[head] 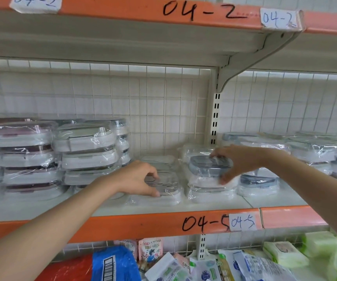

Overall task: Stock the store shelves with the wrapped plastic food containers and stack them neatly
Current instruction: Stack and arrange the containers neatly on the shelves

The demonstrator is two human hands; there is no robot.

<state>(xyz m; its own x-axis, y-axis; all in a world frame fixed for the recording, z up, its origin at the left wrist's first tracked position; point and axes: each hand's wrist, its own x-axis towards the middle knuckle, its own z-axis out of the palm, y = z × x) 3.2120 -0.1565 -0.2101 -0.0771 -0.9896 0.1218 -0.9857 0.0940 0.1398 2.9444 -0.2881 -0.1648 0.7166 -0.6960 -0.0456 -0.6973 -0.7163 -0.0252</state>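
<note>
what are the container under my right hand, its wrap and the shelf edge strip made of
Blue-lidded container: looks like hard plastic, a translucent grey-blue lid over a matte white base. Wrap: thin clear film, probably shrink wrap, judging by its creases and glare. Orange edge strip: smooth and glossy, painted metal or plastic; the look leaves that open.

orange shelf edge (163, 224), grey-lidded container (210, 163), white grid backing (123, 98)

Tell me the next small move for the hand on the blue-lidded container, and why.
Probably lower it squarely and let go. The right hand grips the blue-lidded container atop a short stack, seemingly slightly askew, while the left hand rests on the neighbouring container.
</note>
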